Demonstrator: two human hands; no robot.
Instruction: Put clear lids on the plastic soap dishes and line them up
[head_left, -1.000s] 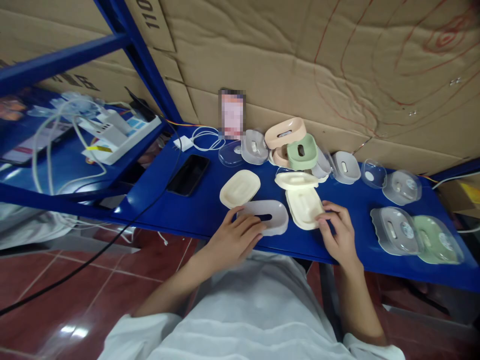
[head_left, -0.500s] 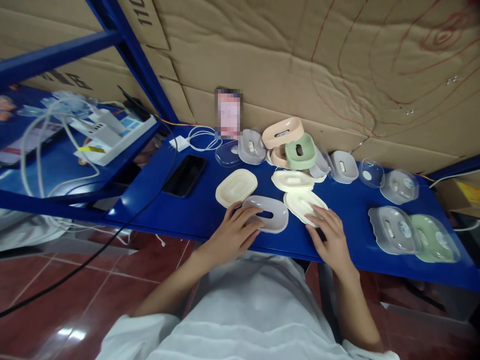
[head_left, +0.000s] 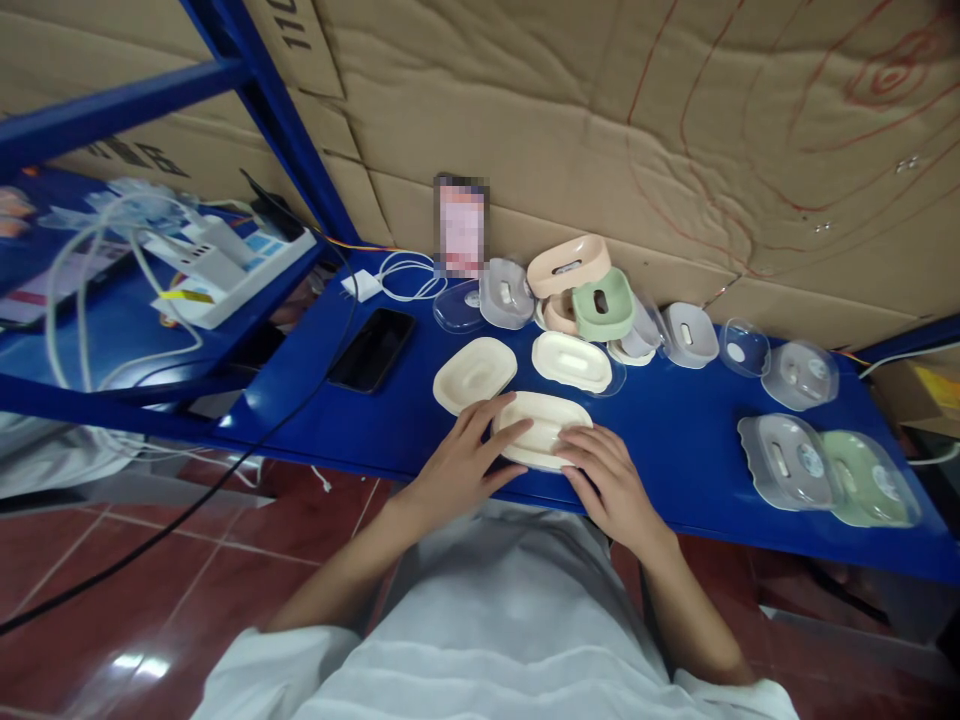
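Note:
Near the front edge of the blue shelf (head_left: 675, 450) lies a cream oval soap-dish tray (head_left: 541, 428), set on top of a grey oval base that it now hides. My left hand (head_left: 469, 465) curls round its left end, fingers on the rim. My right hand (head_left: 611, 480) presses on its right end, fingers bent over the edge. Another cream tray (head_left: 474, 374) lies just behind my left hand, and a third cream piece (head_left: 571, 360) lies behind the one I hold.
Pink (head_left: 568, 265), green (head_left: 602, 303) and grey soap-dish parts are heaped by the cardboard wall (head_left: 600, 120). Clear-lidded dishes (head_left: 787, 460) sit at the right. A black phone (head_left: 373, 349), white cables (head_left: 401, 275) and a power strip (head_left: 225, 265) lie to the left.
My right hand slid the cream tray leftward onto the grey base under my left hand. Both hands now meet on the stacked piece.

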